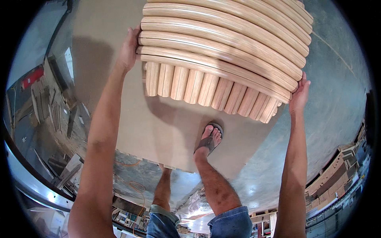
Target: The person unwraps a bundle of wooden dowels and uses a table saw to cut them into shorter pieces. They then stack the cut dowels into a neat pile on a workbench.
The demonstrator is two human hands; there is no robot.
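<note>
Concrete floor (337, 99), grey and worn, forms the background; a large tan sheet board (166, 131) lies flat on it directly beneath the workpiece. All positions below are referenced to that workpiece: a curved fluted wood panel (226, 51) made of rounded oak-coloured slats, with long arched ribs on top and short upright flutes along its near edge.

Position: the panel is held in the air in front of the person, above the sheet board. Its long axis runs left to right, bowed, with the right end dipping lower and nearer the person than the left end.

Grip, left hand (129, 49): palm flat against the panel's left end, fingers extended upward along the end face. The hand is open and pressing, not wrapped around anything.

Grip, right hand (299, 93): palm against the panel's right end, fingers spread and curled slightly over the corner. Also an open, pressing contact.

The panel is clamped between the two palms. Both arms are extended; the right hand sits nearer the body.

Below the panel, the person's sandalled foot (209, 139) rests on the sheet board. Left of the panel, stacked timber offcuts (51, 107) lie on the floor; lower right, wood shelving units (337, 170) stand well apart.
</note>
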